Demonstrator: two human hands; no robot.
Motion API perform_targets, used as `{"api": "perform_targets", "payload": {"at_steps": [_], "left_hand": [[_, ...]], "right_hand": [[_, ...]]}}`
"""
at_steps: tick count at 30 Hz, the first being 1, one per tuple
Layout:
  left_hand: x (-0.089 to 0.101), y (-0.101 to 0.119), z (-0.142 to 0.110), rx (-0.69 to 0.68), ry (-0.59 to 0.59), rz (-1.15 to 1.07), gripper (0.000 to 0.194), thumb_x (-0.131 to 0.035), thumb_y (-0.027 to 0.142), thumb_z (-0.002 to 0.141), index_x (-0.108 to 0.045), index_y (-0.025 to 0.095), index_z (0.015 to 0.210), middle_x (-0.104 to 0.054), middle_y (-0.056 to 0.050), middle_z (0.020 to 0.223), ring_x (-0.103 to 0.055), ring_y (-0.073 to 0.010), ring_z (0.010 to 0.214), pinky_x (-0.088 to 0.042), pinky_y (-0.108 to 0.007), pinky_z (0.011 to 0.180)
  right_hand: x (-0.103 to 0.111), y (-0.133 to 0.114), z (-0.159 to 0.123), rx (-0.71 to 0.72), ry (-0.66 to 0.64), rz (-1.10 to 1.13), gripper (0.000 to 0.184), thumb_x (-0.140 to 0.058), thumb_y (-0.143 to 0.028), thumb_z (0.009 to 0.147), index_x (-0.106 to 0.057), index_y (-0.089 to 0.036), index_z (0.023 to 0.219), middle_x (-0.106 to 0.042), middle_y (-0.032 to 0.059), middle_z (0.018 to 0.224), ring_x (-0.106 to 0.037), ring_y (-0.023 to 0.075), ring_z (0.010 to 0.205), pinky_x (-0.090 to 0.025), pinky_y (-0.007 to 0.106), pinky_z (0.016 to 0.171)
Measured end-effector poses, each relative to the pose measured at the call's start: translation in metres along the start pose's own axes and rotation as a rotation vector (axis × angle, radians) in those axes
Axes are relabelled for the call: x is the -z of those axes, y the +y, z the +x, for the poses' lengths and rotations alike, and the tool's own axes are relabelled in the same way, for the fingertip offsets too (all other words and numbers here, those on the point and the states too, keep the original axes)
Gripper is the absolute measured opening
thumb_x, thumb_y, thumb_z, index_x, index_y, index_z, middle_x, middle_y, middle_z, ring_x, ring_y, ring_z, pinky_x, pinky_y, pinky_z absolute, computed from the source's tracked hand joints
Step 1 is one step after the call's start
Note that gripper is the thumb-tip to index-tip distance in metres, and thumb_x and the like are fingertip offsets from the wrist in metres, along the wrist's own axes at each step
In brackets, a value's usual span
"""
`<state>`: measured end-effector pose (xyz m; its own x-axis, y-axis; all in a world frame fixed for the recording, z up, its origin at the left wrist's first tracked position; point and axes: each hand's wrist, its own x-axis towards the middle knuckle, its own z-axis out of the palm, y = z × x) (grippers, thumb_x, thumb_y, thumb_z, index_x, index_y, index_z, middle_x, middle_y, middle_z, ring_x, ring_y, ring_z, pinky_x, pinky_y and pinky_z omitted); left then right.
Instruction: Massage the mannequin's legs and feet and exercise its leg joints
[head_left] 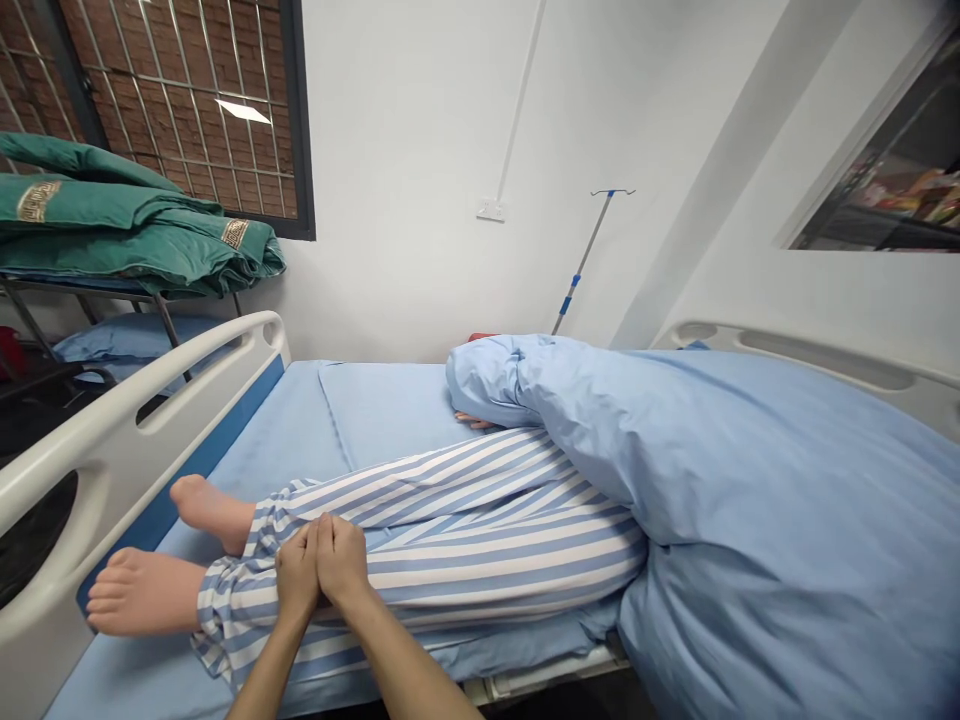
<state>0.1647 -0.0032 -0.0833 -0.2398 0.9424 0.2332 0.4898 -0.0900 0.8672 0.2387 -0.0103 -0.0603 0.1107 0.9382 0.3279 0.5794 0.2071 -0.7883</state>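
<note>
My left hand (298, 572) and my right hand (342, 556) are closed side by side, thumbs up and touching each other. Both rest over the lower part of the nearer leg of the blue-and-white striped pyjama trousers (480, 572). What the curled fingers hold, if anything, is hidden beneath them. Left of my hands, a near bare foot (142, 592) and a far bare foot (214, 508) stick out of the trouser cuffs. The legs lie stretched along the bed. A light blue quilt (720, 480) covers the upper body, with fingertips (474, 421) showing under its edge.
A white footboard (187, 385) rises at the left and a headboard (825, 355) at the right. Behind the bed stands an IV pole (589, 255) by the wall. Folded green bedding (142, 230) lies on a frame below the barred window (180, 90).
</note>
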Motion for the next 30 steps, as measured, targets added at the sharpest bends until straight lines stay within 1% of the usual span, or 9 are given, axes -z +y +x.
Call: {"api": "perform_targets", "payload": {"at_steps": [3,5,10,14,18,22,24,27,30], "left_hand": [[-0.001,0.000,-0.002,-0.015,-0.060,0.041,0.040,-0.034,0.045,0.079,-0.056,0.017,0.060,-0.061,-0.002,0.057,-0.052,-0.0154,0.058,-0.038,-0.024,0.056],[-0.003,0.001,-0.003,-0.025,-0.066,0.074,0.039,-0.034,0.044,0.080,-0.055,0.018,0.061,-0.062,-0.002,0.059,-0.053,-0.0153,0.060,-0.038,-0.024,0.058],[-0.006,0.001,-0.004,-0.046,-0.057,0.158,0.038,-0.033,0.044,0.081,-0.056,0.018,0.066,-0.063,-0.003,0.063,-0.053,-0.0154,0.061,-0.039,-0.025,0.062],[-0.006,0.001,-0.003,-0.039,-0.073,0.163,0.036,-0.034,0.043,0.080,-0.055,0.019,0.065,-0.062,-0.003,0.064,-0.054,-0.0164,0.064,-0.039,-0.025,0.063],[-0.010,0.015,0.002,0.029,-0.051,-0.004,0.032,-0.039,0.043,0.076,-0.055,0.018,0.064,-0.063,-0.004,0.067,-0.055,-0.0174,0.066,-0.041,-0.026,0.062],[-0.021,0.036,0.002,0.181,0.061,-0.217,0.032,-0.040,0.043,0.076,-0.040,0.020,0.054,-0.044,0.004,0.046,-0.042,-0.0116,0.049,-0.036,-0.023,0.049],[-0.027,0.039,0.000,0.233,0.097,-0.311,0.033,-0.042,0.044,0.075,-0.036,0.020,0.053,-0.038,0.005,0.044,-0.039,-0.0101,0.046,-0.035,-0.022,0.046],[-0.031,0.033,-0.007,0.213,0.103,-0.294,0.032,-0.042,0.044,0.075,-0.042,0.019,0.055,-0.046,0.003,0.048,-0.044,-0.0119,0.050,-0.038,-0.023,0.050],[-0.029,0.024,-0.010,0.097,-0.009,-0.135,0.033,-0.041,0.045,0.075,-0.055,0.018,0.064,-0.062,-0.002,0.062,-0.055,-0.0172,0.065,-0.043,-0.026,0.060]], "right_hand": [[0.017,0.000,0.001,0.115,-0.066,-0.139,0.043,-0.028,-0.032,0.090,-0.062,-0.018,0.067,-0.065,0.0048,0.065,-0.057,0.0145,0.060,-0.031,0.023,0.054],[0.022,0.005,-0.001,0.135,-0.092,-0.167,0.044,-0.027,-0.031,0.091,-0.062,-0.018,0.070,-0.066,0.0047,0.066,-0.057,0.0144,0.061,-0.031,0.023,0.055],[0.014,0.021,-0.009,0.068,-0.050,-0.200,0.046,-0.023,-0.031,0.093,-0.063,-0.018,0.073,-0.068,0.0059,0.069,-0.059,0.0150,0.062,-0.030,0.024,0.055],[0.011,0.022,-0.008,0.051,-0.031,-0.168,0.046,-0.024,-0.030,0.092,-0.064,-0.019,0.072,-0.068,0.0054,0.072,-0.060,0.0154,0.064,-0.029,0.024,0.054],[0.015,0.021,-0.004,0.030,0.003,-0.095,0.047,-0.024,-0.029,0.092,-0.064,-0.019,0.070,-0.068,0.0046,0.069,-0.059,0.0145,0.062,-0.028,0.024,0.052],[0.018,0.022,-0.001,-0.014,0.034,0.025,0.051,-0.021,-0.027,0.093,-0.063,-0.017,0.066,-0.065,0.0044,0.064,-0.057,0.0132,0.058,-0.029,0.023,0.052],[0.018,0.024,0.000,-0.028,0.059,0.073,0.051,-0.021,-0.028,0.093,-0.062,-0.017,0.065,-0.064,0.0042,0.062,-0.055,0.0128,0.056,-0.029,0.023,0.052],[0.017,0.026,-0.001,-0.041,0.096,0.097,0.049,-0.023,-0.029,0.092,-0.060,-0.017,0.062,-0.063,0.0037,0.059,-0.053,0.0128,0.052,-0.028,0.024,0.050],[0.014,0.028,0.000,-0.056,0.125,0.116,0.047,-0.026,-0.030,0.091,-0.060,-0.017,0.061,-0.062,0.0033,0.058,-0.051,0.0130,0.051,-0.028,0.024,0.049]]}}
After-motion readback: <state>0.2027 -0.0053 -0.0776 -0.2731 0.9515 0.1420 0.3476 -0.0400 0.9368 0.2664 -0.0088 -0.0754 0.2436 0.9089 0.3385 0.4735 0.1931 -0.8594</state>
